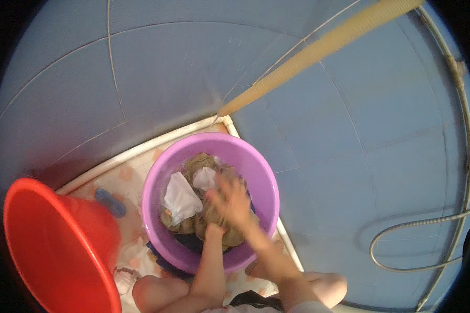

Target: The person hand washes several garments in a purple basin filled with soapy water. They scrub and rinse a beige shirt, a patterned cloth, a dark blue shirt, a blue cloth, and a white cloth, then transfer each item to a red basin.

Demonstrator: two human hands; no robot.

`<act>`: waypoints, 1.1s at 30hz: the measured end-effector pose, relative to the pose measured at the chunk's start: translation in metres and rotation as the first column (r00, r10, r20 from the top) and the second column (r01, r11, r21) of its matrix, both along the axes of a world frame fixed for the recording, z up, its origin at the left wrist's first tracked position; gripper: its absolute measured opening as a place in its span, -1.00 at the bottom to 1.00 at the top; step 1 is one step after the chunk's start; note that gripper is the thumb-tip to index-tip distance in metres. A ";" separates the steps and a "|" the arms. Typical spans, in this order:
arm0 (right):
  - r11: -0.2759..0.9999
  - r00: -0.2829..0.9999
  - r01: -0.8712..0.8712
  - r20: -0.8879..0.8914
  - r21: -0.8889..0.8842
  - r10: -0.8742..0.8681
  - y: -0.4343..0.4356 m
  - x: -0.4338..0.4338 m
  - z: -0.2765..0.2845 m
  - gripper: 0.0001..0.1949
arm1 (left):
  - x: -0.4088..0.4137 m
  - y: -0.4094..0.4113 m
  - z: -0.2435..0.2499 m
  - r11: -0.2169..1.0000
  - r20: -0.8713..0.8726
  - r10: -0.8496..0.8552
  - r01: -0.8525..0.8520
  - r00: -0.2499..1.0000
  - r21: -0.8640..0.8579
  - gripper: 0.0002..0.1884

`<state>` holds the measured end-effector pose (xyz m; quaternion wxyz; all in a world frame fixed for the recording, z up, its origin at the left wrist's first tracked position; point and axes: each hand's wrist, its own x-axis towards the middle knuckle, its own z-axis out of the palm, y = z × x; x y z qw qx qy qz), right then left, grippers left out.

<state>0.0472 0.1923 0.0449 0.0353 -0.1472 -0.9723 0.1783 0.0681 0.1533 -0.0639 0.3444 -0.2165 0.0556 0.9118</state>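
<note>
A purple plastic basin [152, 234] stands on the floor before me, with wet clothes inside. My left hand [216, 227] presses into the olive-brown cloth [186, 226], its fingers hidden in the folds. Above the same cloth, toward the right side, is my right hand [232, 199], blurred, its fingers spread, nothing seen in it. A white cloth [181, 197] lies on the left of the pile and a smaller white piece [205, 178] near its top. Dark blue fabric [188, 241] shows low in the basin.
A red plastic bucket [90, 219] leans at the left, beside a blue brush-like object [110, 203]. White pipe [141, 148] runs along the tiled wall's foot. A ribbed yellowish hose [297, 62] reaches the corner; a metal shower hose [407, 223] hangs at the right.
</note>
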 end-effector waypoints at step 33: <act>0.986 0.984 0.168 0.058 0.020 -0.168 0.063 0.039 -0.046 -0.64 | 0.057 0.040 -0.007 0.960 0.161 -0.183 0.212 0.970 -0.183 -0.49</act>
